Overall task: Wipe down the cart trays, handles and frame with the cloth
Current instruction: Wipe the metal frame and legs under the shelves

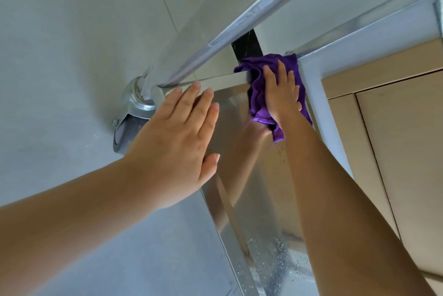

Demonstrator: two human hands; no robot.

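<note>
While left hand braces tray rim w/ fingers flat, right hand presses purple cloth at tray corner; rim's long axis runs leftward.

The right hand covers the middle of the purple cloth, hiding the tray corner beneath it. The left hand hides part of the caster (its wheel is blurred), and both forearms leave by the bottom edge. The cart's frame tube is cut off at the top edge.
</note>
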